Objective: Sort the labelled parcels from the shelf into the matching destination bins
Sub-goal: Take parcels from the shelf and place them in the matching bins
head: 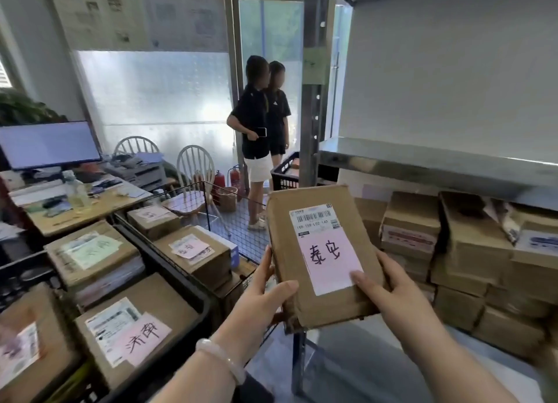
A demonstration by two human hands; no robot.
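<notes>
The left hand (265,294) and right hand (389,288) hold a flat cardboard parcel (320,251) between them, its face toward the camera and leaning slightly left. The left hand clasps the lower left edge, thumb in front. The right hand clasps the lower right edge, thumb pressing a corner of the pink handwritten label (330,257). The parcel's top edge stands free in open air. Just right of the grip, stacked boxes (468,251) fill a metal shelf (422,161). Left and below, black bins (187,281) hold sorted parcels (136,327), with a wire bin (238,227) beyond. Two people (259,124) stand far ahead by a doorway.
</notes>
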